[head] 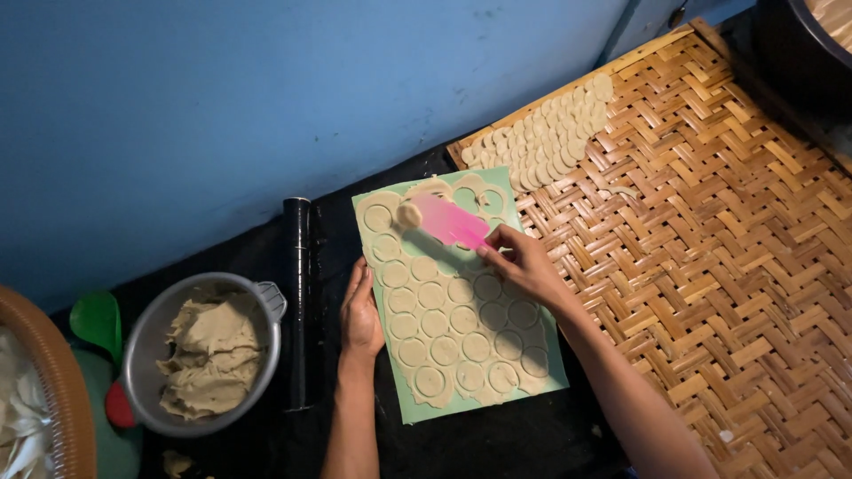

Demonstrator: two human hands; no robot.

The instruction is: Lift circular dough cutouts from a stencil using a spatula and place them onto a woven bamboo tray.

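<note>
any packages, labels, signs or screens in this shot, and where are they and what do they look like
None show in the head view: no package, label, sign or screen.
What is there is unlabelled: a green mat carrying cut dough sheet, a pink scraper in the right hand, a metal bowl of dough, a woven tray and a plain blue wall.
</note>
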